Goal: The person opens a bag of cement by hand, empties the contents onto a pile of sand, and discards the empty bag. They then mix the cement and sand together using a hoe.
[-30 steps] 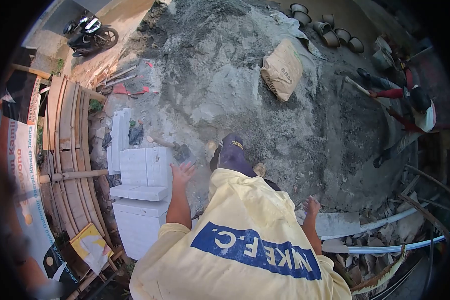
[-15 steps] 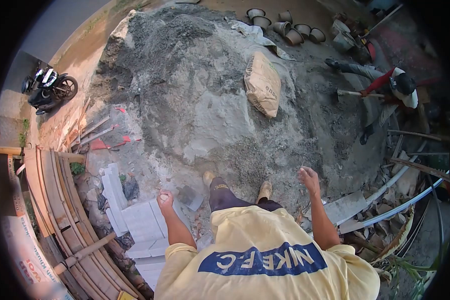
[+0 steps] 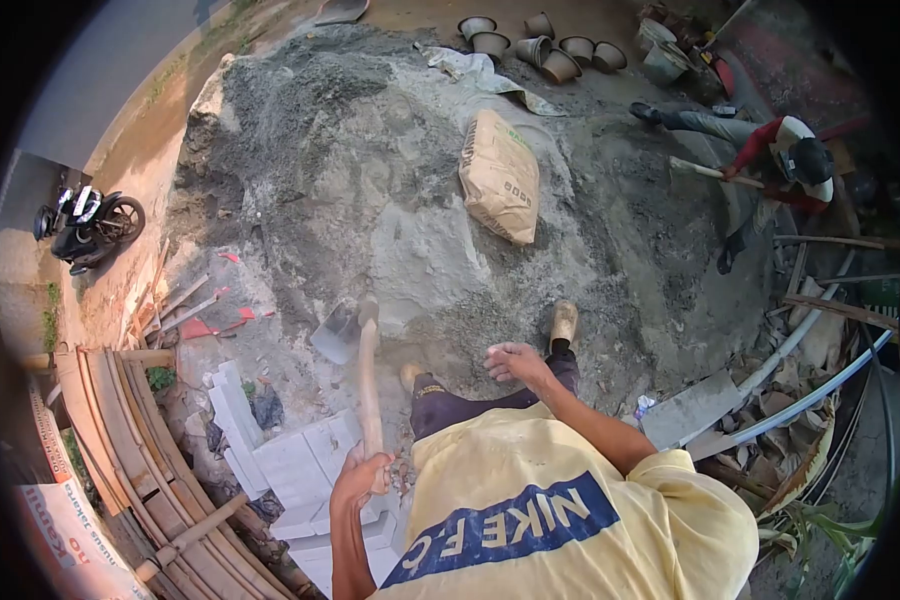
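Since half a second ago, your left hand [image 3: 362, 478], then empty over the white blocks [image 3: 300, 460], has its fingers wrapped tight round the end of the hoe [image 3: 368, 390]. The blade has shifted from beside your foot to further up-slope.

Writing:
- "NIKE F.C." in white on a blue band across your yellow shirt [image 3: 570, 530].
- Dark print on the tan cement sack [image 3: 500, 178], too small to read.
- Red letters on a banner [image 3: 70, 530] at lower left, cut off by the frame edge.

Hoe: pale wooden shaft, motion-blurred, runs from your fist to a grey metal blade at the foot of the sand heap [image 3: 390, 200].

Right hand [image 3: 515, 362]: fingers loosely curled, holding nothing, just above your bent knee. You cannot tell whether it touches.
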A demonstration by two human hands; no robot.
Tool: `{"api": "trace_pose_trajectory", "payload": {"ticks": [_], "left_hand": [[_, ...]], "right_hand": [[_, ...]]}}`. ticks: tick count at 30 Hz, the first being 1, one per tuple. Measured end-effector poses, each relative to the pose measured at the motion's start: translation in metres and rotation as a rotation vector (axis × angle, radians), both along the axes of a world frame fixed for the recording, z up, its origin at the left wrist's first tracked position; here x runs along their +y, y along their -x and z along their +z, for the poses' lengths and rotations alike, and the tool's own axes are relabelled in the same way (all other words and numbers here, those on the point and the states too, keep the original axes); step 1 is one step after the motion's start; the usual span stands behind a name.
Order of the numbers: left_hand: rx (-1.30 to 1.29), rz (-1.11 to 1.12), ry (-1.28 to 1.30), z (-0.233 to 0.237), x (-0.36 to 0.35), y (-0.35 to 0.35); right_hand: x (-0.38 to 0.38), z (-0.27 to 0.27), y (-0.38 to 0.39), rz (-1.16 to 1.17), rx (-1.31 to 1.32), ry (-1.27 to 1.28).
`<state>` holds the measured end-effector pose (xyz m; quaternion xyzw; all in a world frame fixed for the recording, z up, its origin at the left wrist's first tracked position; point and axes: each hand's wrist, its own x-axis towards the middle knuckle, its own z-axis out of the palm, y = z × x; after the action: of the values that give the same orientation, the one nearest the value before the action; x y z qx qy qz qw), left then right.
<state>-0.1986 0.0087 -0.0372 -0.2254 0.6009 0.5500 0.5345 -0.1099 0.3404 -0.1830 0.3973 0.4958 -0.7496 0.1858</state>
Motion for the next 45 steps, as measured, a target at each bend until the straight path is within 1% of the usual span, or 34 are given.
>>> {"api": "trace_pose_trajectory", "payload": {"ticks": [1, 2, 4, 5, 7, 8, 9, 10, 11, 12, 14, 15, 16, 17, 18, 19, 20, 21, 22, 23, 24, 25, 26, 28, 30, 31, 32, 34, 36, 38, 40, 42, 44, 45], "left_hand": [[0.108, -0.127, 0.016, 0.021, 0.021, -0.002], [0.108, -0.119, 0.028, 0.043, 0.042, -0.005], [0.138, -0.273, 0.017, 0.072, 0.089, -0.018], [0.133, -0.239, 0.038, 0.075, 0.112, -0.027], [0.254, -0.401, -0.021, 0.083, 0.158, -0.045], [0.242, -0.372, 0.019, 0.092, 0.179, -0.054], [0.291, -0.486, 0.005, 0.099, 0.205, -0.057], [0.353, -0.618, -0.026, 0.103, 0.23, -0.057], [0.371, -0.663, 0.013, 0.102, 0.249, -0.06], [0.389, -0.688, 0.013, 0.104, 0.27, -0.058], [0.473, -0.889, -0.012, 0.105, 0.305, -0.059], [0.579, -1.009, 0.005, 0.097, 0.314, -0.062], [0.569, -1.03, -0.001, 0.088, 0.321, -0.061], [0.583, -1.124, -0.006, 0.08, 0.325, -0.059], [0.607, -1.212, -0.008, 0.071, 0.328, -0.054], [0.618, -1.214, -0.002, 0.06, 0.328, -0.05], [0.75, -1.309, 0.092, 0.05, 0.323, -0.05], [0.876, -1.404, 0.184, 0.04, 0.318, -0.05], [0.867, -1.412, 0.185, 0.026, 0.314, -0.048], [0.944, -1.458, 0.268, 0.012, 0.31, -0.046], [1.027, -1.498, 0.35, -0.003, 0.307, -0.042], [1.028, -1.5, 0.345, -0.017, 0.307, -0.037], [1.098, -1.478, 0.369, -0.03, 0.309, -0.031], [1.168, -1.459, 0.385, -0.056, 0.313, -0.018], [1.284, -1.365, 0.295, -0.086, 0.325, 0.001], [1.29, -1.366, 0.284, -0.105, 0.332, 0.011], [1.37, -1.317, 0.164, -0.125, 0.34, 0.02], [1.49, -1.189, -0.066, -0.161, 0.365, 0.038], [1.533, -1.052, -0.25, -0.187, 0.406, 0.054], [1.561, -0.927, -0.413, -0.198, 0.452, 0.068], [1.581, -0.848, -0.551, -0.207, 0.494, 0.084], [1.571, -0.813, -0.594, -0.203, 0.523, 0.104], [1.644, -0.652, -0.675, -0.198, 0.537, 0.128], [1.646, -0.642, -0.676, -0.206, 0.533, 0.139]], "right_hand": [[0.007, -0.002, 0.012, 0.029, 0.019, 0.026], [0.017, -0.002, 0.022, 0.062, 0.039, 0.053], [0.044, 0.01, 0.039, 0.056, 0.06, 0.236], [0.056, 0.003, 0.046, 0.012, 0.048, 0.37], [0.094, 0.003, 0.064, -0.087, -0.015, 0.605], [0.106, 0.009, 0.067, -0.178, -0.066, 0.712], [0.116, 0.007, 0.066, -0.166, -0.071, 0.741], [0.134, 0.006, 0.07, -0.258, 0.073, 0.722], [0.157, 0.006, 0.075, -0.36, 0.225, 0.689], [0.18, 0.003, 0.08, -0.378, 0.25, 0.688], [0.217, -0.015, 0.075, -0.752, 0.007, 0.597], [0.241, -0.046, 0.061, -0.789, 0.021, 0.639], [0.261, -0.046, 0.047, -0.822, 0.032, 0.679], [0.269, -0.045, 0.029, -0.877, -0.054, 0.643], [0.273, -0.052, 0.013, -0.952, -0.06, 0.649], [0.28, -0.062, 0.001, -1.02, -0.059, 0.655], [0.286, -0.066, -0.012, -1.019, -0.06, 0.664], [0.291, -0.07, -0.027, -1.081, 0.006, 0.69], [0.291, -0.067, -0.037, -1.146, 0.07, 0.711], [0.29, -0.064, -0.046, -1.154, 0.064, 0.713], [0.294, -0.041, -0.051, -1.258, 0.088, 0.587], [0.298, -0.019, -0.053, -1.356, 0.113, 0.457], [0.301, -0.007, -0.055, -1.362, 0.114, 0.455], [0.305, 0.011, -0.058, -1.535, 0.202, 0.253], [0.306, 0.037, -0.058, -1.607, 0.266, 0.052], [0.306, 0.047, -0.061, -1.618, 0.327, -0.022], [0.306, 0.056, -0.063, -1.622, 0.389, -0.098], [0.305, 0.081, -0.056, -1.672, 0.55, -0.347], [0.304, 0.108, -0.045, -1.654, 0.698, -0.573], [0.306, 0.13, -0.03, -1.471, 0.966, -0.827], [0.316, 0.148, -0.019, -1.325, 1.045, -1.052], [0.322, 0.171, 0.009, -1.328, 1.108, -1.06], [0.332, 0.167, 0.033, -1.347, 1.172, -1.067], [0.344, 0.16, 0.039, -1.255, 1.2, -0.994]]}}
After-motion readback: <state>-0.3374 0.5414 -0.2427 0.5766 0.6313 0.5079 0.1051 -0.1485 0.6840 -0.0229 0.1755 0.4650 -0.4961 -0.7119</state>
